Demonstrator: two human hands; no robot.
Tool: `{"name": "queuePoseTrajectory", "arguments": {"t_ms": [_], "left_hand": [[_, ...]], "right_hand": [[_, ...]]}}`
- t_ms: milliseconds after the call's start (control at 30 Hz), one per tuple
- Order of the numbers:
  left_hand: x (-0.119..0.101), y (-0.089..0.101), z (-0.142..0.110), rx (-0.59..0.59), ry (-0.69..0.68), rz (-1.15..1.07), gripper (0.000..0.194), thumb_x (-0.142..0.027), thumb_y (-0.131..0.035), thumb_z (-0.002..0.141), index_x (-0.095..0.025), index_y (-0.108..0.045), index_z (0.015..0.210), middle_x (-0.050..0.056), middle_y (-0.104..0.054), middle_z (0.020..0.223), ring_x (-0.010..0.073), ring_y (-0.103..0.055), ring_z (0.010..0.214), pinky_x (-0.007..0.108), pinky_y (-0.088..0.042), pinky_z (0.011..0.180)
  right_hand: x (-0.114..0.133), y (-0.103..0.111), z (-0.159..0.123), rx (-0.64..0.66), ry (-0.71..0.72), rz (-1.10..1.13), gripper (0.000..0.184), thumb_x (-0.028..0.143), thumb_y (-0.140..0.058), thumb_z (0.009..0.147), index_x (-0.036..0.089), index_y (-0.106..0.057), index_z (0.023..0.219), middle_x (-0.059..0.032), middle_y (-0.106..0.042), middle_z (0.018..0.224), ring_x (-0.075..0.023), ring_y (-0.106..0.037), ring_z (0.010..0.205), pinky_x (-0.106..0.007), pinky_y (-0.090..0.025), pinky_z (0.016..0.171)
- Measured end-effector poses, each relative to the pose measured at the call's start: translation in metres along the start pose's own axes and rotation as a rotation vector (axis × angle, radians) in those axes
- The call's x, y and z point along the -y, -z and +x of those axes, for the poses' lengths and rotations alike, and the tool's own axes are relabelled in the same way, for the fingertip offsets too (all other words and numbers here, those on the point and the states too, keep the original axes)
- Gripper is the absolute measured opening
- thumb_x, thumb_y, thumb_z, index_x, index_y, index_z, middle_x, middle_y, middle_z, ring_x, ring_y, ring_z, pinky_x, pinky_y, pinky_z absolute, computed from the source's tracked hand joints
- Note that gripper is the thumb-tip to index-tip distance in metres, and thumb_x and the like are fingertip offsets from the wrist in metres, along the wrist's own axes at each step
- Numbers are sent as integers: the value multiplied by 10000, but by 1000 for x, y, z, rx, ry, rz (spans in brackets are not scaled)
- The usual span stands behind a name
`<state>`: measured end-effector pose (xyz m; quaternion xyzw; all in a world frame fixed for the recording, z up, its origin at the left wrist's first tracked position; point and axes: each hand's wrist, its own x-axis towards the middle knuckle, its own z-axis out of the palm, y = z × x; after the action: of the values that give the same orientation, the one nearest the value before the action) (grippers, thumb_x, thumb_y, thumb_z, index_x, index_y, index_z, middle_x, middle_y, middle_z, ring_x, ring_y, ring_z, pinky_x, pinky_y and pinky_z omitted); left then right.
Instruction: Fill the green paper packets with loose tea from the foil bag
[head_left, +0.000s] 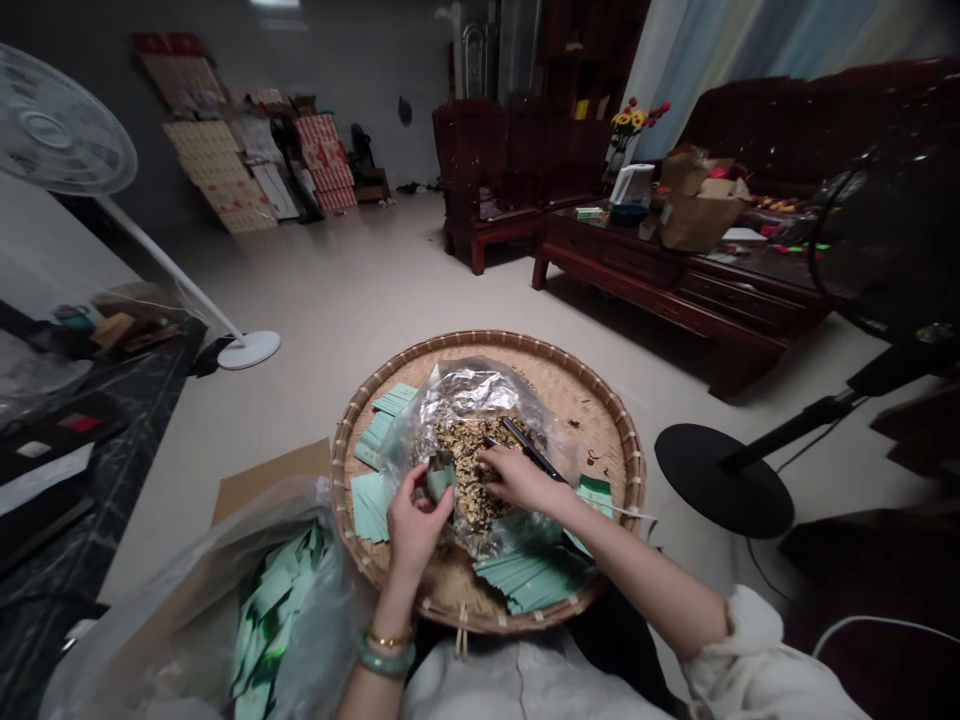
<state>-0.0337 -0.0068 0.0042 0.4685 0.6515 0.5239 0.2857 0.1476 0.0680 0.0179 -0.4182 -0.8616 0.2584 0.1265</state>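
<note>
Two-handed work at a round woven tray (604,405), seen from within the room. The left hand (414,515) holds a small green packet (442,483) between thumb and fingers, above the near-left part of an open clear plastic bag (487,383). The bag lies on the tray and contains a loose, grainy mix (466,440). The right hand (517,480) reaches into the mix, fingers bent and close together; whether they grip any of it cannot be told. A dark, slender tool (531,448) lies just beyond this hand. Flat green packets (532,575) are fanned along the tray's near edge; a large clear sack (150,620) of green pieces stands to the left.
</note>
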Motion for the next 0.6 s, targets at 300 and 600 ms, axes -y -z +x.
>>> {"name": "queuePoseTrajectory", "arguments": {"t_ms": [300, 600], "left_hand": [[-3, 5, -1, -2, -4, -34, 474, -330, -694, 625, -138, -557, 1036, 69, -680, 868, 164, -665, 623, 300, -566, 601], [-1, 3, -2, 22, -20, -46, 465, -329, -688, 635, -135, -557, 1038, 69, -677, 862, 167, -665, 623, 309, -570, 606]], "right_hand": [[10, -24, 17, -3, -30, -80, 353, 292, -706, 711, 151, -591, 1013, -97, -559, 970, -225, -535, 925, -304, -407, 790], [8, -30, 19, -50, 38, 23, 271, 117, -625, 723, 167, -619, 988, -61, -568, 925, -184, -542, 854, -253, -394, 734]]}}
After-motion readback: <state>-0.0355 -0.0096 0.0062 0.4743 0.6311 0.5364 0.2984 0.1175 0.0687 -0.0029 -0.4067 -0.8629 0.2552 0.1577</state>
